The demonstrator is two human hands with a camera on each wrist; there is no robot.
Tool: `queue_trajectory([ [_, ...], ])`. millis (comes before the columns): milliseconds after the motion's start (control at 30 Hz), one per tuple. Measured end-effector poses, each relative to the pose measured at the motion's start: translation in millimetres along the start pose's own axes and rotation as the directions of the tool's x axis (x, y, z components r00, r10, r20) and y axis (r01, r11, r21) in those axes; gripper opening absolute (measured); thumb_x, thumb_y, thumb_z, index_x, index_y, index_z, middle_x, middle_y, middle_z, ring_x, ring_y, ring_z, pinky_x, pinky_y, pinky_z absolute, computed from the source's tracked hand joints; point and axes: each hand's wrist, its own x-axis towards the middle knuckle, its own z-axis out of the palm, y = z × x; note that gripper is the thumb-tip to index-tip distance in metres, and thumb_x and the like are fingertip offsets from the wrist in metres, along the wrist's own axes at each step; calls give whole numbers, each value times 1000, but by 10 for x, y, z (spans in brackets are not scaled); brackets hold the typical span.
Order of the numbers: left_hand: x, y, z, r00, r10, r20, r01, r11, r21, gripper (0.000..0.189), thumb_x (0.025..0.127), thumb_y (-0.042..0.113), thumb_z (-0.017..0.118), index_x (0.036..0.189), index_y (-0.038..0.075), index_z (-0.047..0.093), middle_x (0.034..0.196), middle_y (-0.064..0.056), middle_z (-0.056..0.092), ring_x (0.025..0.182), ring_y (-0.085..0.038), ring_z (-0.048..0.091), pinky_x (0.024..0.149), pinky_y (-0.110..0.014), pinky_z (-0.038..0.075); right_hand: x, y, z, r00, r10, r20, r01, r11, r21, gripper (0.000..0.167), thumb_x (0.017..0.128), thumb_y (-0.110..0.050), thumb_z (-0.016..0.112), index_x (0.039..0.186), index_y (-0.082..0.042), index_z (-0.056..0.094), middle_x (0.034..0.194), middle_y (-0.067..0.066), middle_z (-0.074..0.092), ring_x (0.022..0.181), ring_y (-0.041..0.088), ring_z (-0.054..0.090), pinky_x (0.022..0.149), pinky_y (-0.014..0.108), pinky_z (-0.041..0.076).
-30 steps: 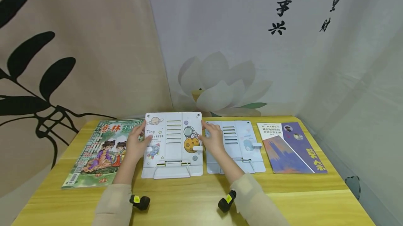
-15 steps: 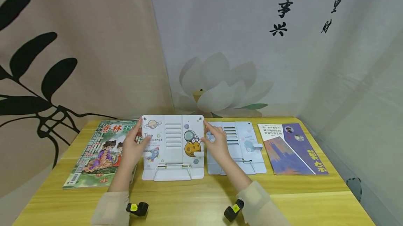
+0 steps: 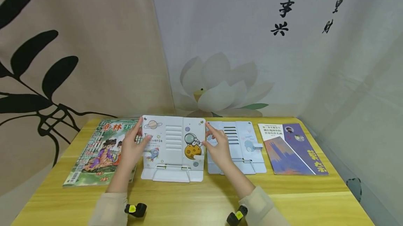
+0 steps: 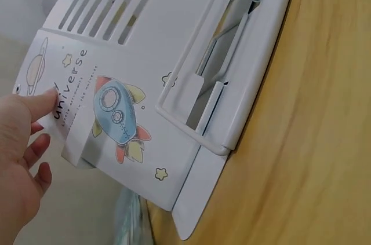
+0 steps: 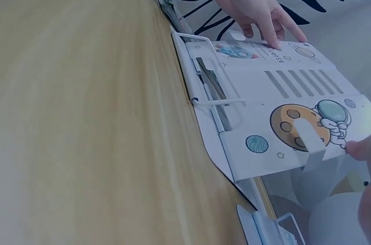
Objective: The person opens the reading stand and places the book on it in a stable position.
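Note:
A white book stand [image 3: 174, 154] with a planet, rocket and astronaut print stands in the middle of the table. Its slotted panel leans back above its base, and a white wire page holder crosses the bottom. My left hand [image 3: 130, 149] grips the panel's left edge, the thumb [image 4: 43, 103] on the printed front. On the other side my right hand [image 3: 220, 149] pinches the right edge near the astronaut, thumb in front; the right wrist view shows only part of it. The fingers behind the panel are partly hidden.
A second white stand [image 3: 242, 145] lies close by on the right, partly behind my right arm. A green magazine [image 3: 97, 159] lies to the left, under my left forearm's line. Farther right is a purple book [image 3: 294, 149]. A printed curtain [image 3: 220, 26] hangs behind the table.
The panel's top edge has come slightly lower in the head view and looks wider, and its slots no longer show yellow. Both hands have shifted slightly apart with its edges.

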Motion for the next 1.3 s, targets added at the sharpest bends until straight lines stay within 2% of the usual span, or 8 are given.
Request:
queue_trajectory([
  [367, 232, -23, -78, 989, 122, 89, -131, 985, 109, 70, 87, 5, 70, 148, 10, 36, 94, -13, 53, 85, -34, 42, 65, -37, 31, -132, -162, 56, 997, -80, -22, 79, 997, -21, 73, 71, 5, 80, 137, -10, 52, 90, -1, 64, 81, 30, 49, 77, 37, 38],
  [500, 293, 6, -119, 983, 91, 158, -117, 980, 163, 67, 94, 20, 64, 152, 18, 29, 104, -15, 56, 93, -34, 43, 71, -46, 38, -201, -235, 105, 990, -140, -26, 139, 990, -33, 76, 70, 8, 80, 138, -10, 50, 90, -1, 64, 81, 25, 50, 78, 34, 39],
  [600, 340, 41, -137, 978, 64, 199, -100, 979, 175, 66, 96, 30, 59, 153, 21, 25, 114, -16, 56, 102, -35, 43, 79, -54, 40, -255, -281, 154, 975, -217, -47, 215, 976, -45, 77, 68, 9, 81, 136, -8, 50, 89, 0, 63, 80, 21, 49, 75, 33, 39],
  [767, 422, 91, -141, 971, 52, 234, -89, 984, 155, 64, 98, 35, 55, 153, 19, 26, 127, -20, 54, 113, -39, 42, 88, -61, 37, -348, -365, 264, 948, -310, -68, 307, 950, -56, 77, 65, 10, 81, 133, -7, 50, 88, 1, 62, 79, 19, 50, 73, 31, 39],
  [867, 467, 123, -138, 967, 21, 255, -65, 985, 162, 64, 99, 39, 52, 153, 22, 24, 135, -22, 49, 119, -41, 40, 91, -65, 34, -401, -434, 345, 939, -337, -66, 336, 941, -32, 75, 66, 11, 80, 132, -8, 49, 88, 1, 61, 78, 19, 50, 72, 29, 39],
  [1033, 529, 204, -100, 948, -25, 316, -23, 989, 146, 66, 99, 46, 47, 154, 28, 17, 144, -20, 41, 125, -43, 38, 95, -69, 29, -457, -578, 494, 904, -423, -65, 422, 906, -37, 74, 66, 9, 79, 130, -9, 47, 87, 0, 60, 74, 19, 49, 70, 26, 39],
  [1167, 509, 275, -64, 934, -38, 356, -3, 993, 114, 66, 99, 48, 44, 154, 30, 12, 149, -18, 34, 129, -43, 36, 94, -72, 28, -477, -696, 613, 885, -464, -50, 461, 885, -63, 73, 67, 8, 78, 130, -11, 46, 86, -2, 59, 72, 16, 50, 71, 23, 38],
  [1300, 402, 338, -54, 939, -7, 345, -8, 999, 41, 64, 101, 42, 45, 155, 27, 13, 152, -15, 29, 129, -41, 38, 96, -67, 31, -493, -763, 719, 878, -477, -43, 472, 877, -85, 72, 67, 8, 77, 129, -11, 46, 85, -3, 60, 72, 15, 51, 71, 20, 37],
])
